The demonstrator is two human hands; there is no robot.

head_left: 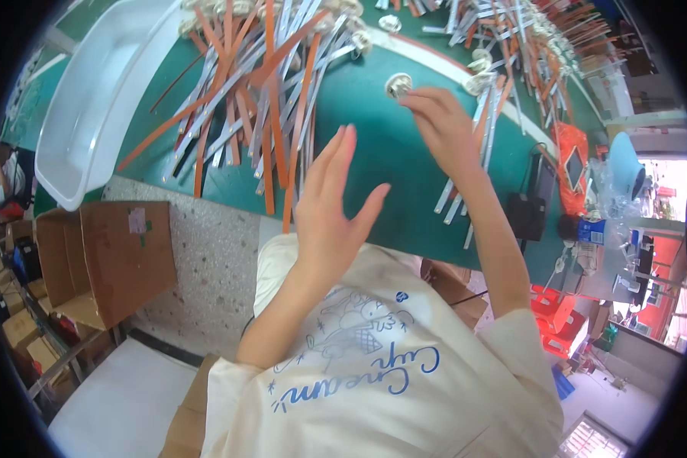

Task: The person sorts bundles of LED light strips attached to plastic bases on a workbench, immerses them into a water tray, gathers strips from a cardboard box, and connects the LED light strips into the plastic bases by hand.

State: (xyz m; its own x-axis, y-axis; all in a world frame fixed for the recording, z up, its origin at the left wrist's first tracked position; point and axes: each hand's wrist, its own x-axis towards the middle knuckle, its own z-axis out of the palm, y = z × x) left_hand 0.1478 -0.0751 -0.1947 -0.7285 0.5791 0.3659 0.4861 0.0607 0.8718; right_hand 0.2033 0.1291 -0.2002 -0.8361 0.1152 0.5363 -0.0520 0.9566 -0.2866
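Observation:
My right hand (pixel 441 131) reaches forward over the green table, its fingertips pinched at the edge of a small round cream part (pixel 398 85) with a metallic centre. My left hand (pixel 330 202) is raised near the table's front edge, fingers stretched and thumb apart, holding nothing. Just beyond and left of it lies a tangled pile of long orange and silvery strips (pixel 271 99), with cream round pieces (pixel 351 34) at their far ends. A few more strips (pixel 485 122) lie beside my right wrist, partly hidden by it.
A deep white plastic tub (pixel 76 164) stands at the table's left edge, above an open cardboard box (pixel 126 259). Another heap of strips (pixel 519 38) covers the far right, beyond a pale band (pixel 427 57). An orange bag (pixel 571 168) and a black box-shaped object (pixel 528 216) sit at right.

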